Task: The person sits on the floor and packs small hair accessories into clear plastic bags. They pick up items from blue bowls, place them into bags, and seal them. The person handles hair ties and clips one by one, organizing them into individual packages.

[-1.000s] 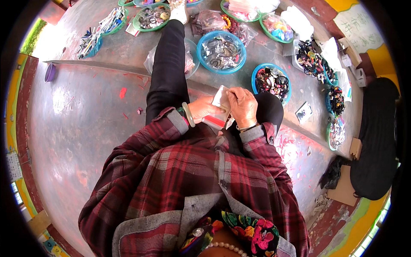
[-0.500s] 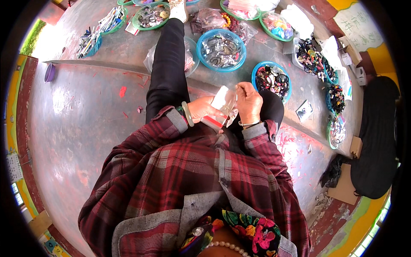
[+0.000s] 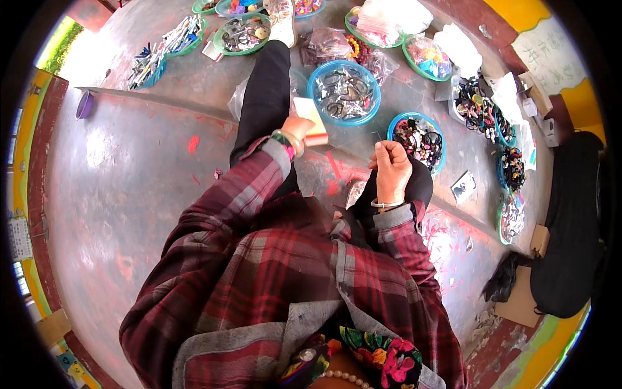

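My left hand [image 3: 297,127] is stretched forward over my left leg and grips a small flat card packet [image 3: 310,118], pale with a red lower edge. It hovers just left of a blue bowl [image 3: 341,93] full of dark metal pieces. My right hand [image 3: 391,170] is closed in a loose fist above my bent right knee; whether it holds anything small cannot be seen. It sits beside another blue bowl [image 3: 418,136] of dark beads. A clear plastic bag [image 3: 356,191] lies on the floor between my legs.
Several green and blue bowls of beads and trinkets ring the floor ahead, such as a green bowl [image 3: 241,34] and a heap of dark ornaments [image 3: 479,107]. White bags [image 3: 395,14], a small card [image 3: 464,187], a black bag [image 3: 570,220] and cardboard [image 3: 521,298] lie right.
My hands were together in front of me, both on the card packet. Now the left hand has carried it forward toward the blue bowl, and the right hand has drawn back shut.
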